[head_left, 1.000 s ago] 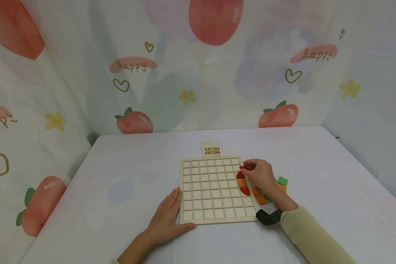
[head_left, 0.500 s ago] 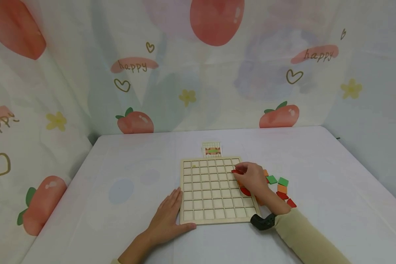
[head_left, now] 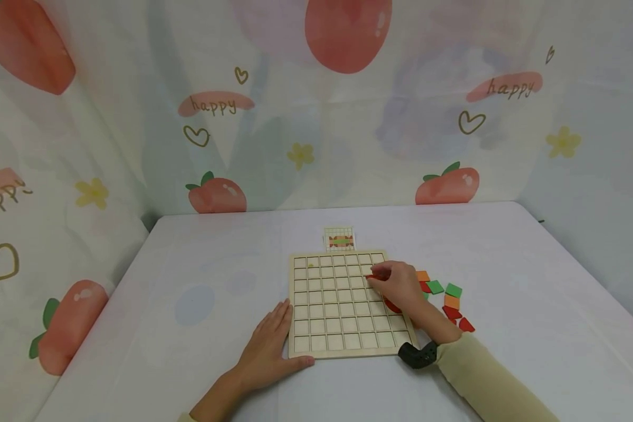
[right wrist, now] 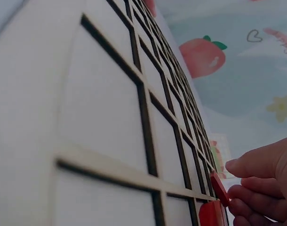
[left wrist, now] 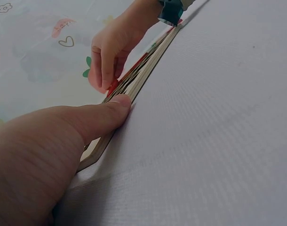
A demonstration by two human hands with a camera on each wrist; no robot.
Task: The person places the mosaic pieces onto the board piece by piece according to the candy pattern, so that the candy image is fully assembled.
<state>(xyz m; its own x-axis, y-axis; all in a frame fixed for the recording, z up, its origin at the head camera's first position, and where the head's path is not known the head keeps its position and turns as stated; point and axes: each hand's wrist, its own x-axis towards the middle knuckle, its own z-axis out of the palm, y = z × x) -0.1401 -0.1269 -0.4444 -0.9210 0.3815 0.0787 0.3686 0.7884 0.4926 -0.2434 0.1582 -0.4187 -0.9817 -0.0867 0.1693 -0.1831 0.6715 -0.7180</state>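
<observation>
A wooden grid board (head_left: 332, 310) lies flat on the white-covered table. My left hand (head_left: 271, 346) rests at its near left corner, fingers straight along the left side and thumb (left wrist: 113, 106) on the front rim. Over the right-hand columns, my right hand (head_left: 401, 287) pinches a small red tile (right wrist: 219, 189) between thumb and fingertips, tilted close over the grid. A second red tile (right wrist: 211, 214) sits in the board just nearer. Part of a red tile (head_left: 392, 306) shows in the right column below my right hand, which hides the cells around it.
Loose tiles lie right of the board, among them a green tile (head_left: 453, 290), an orange tile (head_left: 452, 302) and a red tile (head_left: 466, 324). A small pattern card (head_left: 340, 240) lies behind the board. Printed cloth (head_left: 316, 176) hangs past the table's far edge.
My right hand has moved left and slightly nearer with the red tile, from the right rim to over the grid. Loose tiles behind it have come into view. My left hand stays put.
</observation>
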